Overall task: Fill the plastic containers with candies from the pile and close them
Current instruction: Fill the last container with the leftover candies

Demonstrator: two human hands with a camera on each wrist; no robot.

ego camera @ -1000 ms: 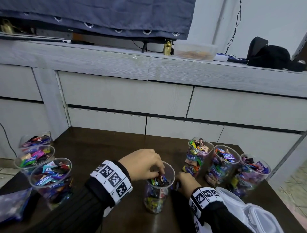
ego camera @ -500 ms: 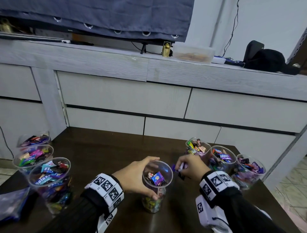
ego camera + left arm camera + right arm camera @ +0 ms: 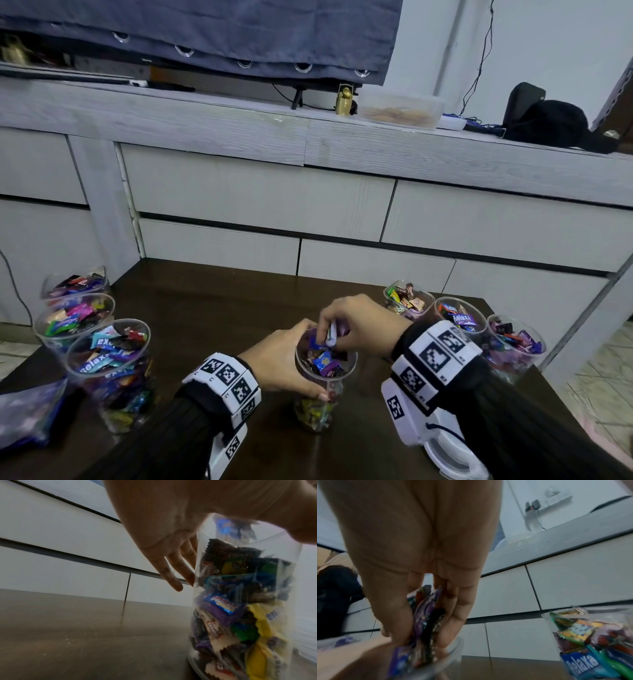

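Note:
A clear plastic container (image 3: pixel 320 407) (image 3: pixel 243 601), largely filled with wrapped candies, stands on the dark table near its front edge. My left hand (image 3: pixel 284 363) (image 3: pixel 171 555) grips its side near the rim. My right hand (image 3: pixel 352 325) (image 3: pixel 419 615) hovers right above the mouth and pinches a few wrapped candies (image 3: pixel 331 334) (image 3: pixel 426 612), purple and dark ones, between thumb and fingers. Their lower ends hang into the open mouth (image 3: pixel 436 660).
Three filled open containers (image 3: pixel 109 373) stand at the table's left edge, three more (image 3: pixel 460 318) at the right behind my right wrist. A blue plastic bag (image 3: pixel 27 411) lies at the front left. White drawers (image 3: pixel 260 195) rise behind the table (image 3: pixel 219 308).
My right hand has come from beside the container to above its mouth with the candies. The left hand, earlier reaching into the container, now keeps its grip on the side.

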